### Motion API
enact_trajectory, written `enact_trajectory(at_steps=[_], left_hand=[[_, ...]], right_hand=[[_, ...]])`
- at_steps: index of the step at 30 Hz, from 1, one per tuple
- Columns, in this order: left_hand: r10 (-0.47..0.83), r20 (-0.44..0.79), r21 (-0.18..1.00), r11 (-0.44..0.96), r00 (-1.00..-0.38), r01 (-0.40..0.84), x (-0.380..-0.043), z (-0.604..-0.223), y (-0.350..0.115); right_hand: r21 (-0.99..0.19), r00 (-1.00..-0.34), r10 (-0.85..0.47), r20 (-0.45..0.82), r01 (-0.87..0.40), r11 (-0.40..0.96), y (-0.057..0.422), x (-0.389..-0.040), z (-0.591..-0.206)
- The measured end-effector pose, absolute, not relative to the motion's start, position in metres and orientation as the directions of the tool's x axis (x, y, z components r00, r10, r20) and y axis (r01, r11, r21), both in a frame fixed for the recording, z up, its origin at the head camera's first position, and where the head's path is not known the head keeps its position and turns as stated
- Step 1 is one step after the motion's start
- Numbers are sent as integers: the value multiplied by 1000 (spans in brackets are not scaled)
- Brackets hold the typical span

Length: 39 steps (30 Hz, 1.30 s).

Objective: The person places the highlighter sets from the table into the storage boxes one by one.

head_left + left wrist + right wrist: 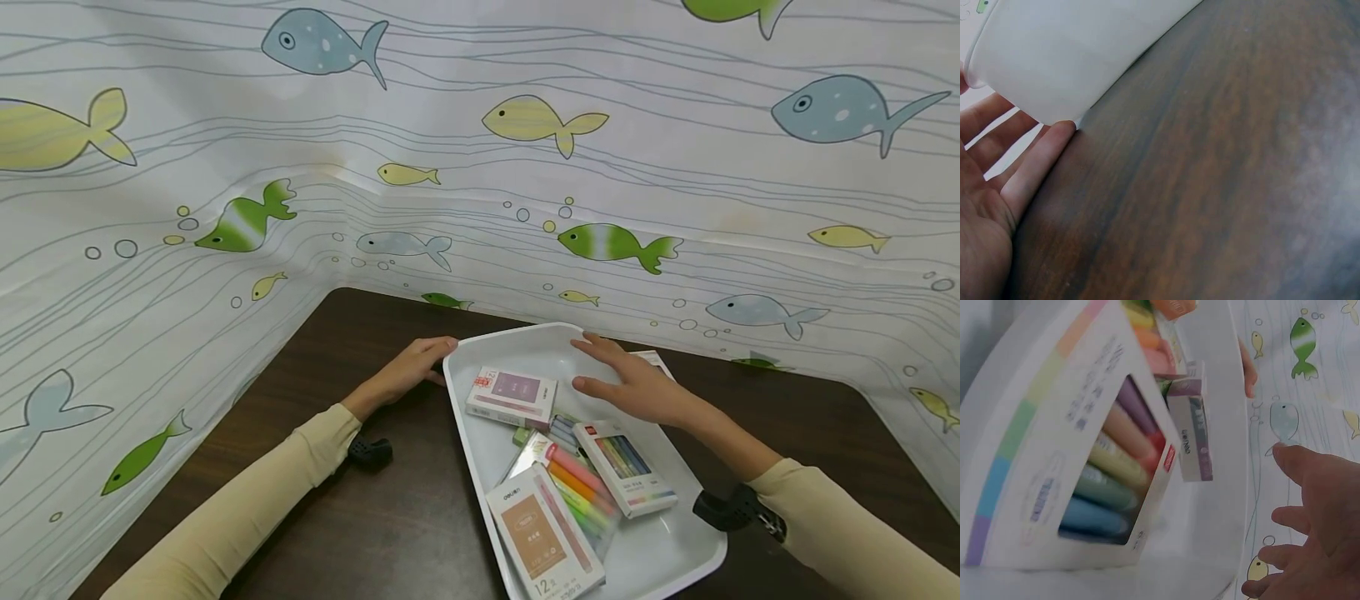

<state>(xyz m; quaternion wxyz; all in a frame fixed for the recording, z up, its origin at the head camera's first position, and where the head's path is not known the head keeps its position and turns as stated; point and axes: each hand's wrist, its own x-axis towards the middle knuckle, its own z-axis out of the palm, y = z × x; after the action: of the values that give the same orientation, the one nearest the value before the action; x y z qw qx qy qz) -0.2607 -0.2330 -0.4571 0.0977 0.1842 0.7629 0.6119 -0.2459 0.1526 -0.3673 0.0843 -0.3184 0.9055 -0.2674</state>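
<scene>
A white tray [558, 346] holding several stationery packs lies on the dark table, turned at an angle. At its far left corner my left hand [401, 375] touches the outside, its fingers mostly straight against the side wall in the left wrist view. My right hand [645, 387] is by the far right rim, fingers spread and loose, holding nothing. Inside the tray are a box with a purple label [513, 396], a box with a brown label [540, 533], a clear pack of bright markers [581, 483] and a windowed box of coloured pens [626, 467].
Behind the right hand, a white edge [648, 357] shows beyond the tray rim. A fish-print curtain [480, 208] surrounds the dark wooden table [360, 517] at the back and sides.
</scene>
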Motion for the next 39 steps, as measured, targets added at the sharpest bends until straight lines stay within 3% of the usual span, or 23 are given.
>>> enact_trajectory(at_steps=[14, 21, 39], left_hand=[[387, 68, 970, 191, -920, 152, -261, -459, -234], [392, 75, 969, 189, -917, 160, -261, -460, -234], [394, 78, 973, 170, -916, 156, -261, -458, -233]], right_hand=[[-603, -818, -575, 1, -459, 653, 177, -254, -376], [-564, -840, -539, -60, -417, 713, 191, -256, -377], [-563, -838, -542, -66, -418, 713, 229, -267, -395]])
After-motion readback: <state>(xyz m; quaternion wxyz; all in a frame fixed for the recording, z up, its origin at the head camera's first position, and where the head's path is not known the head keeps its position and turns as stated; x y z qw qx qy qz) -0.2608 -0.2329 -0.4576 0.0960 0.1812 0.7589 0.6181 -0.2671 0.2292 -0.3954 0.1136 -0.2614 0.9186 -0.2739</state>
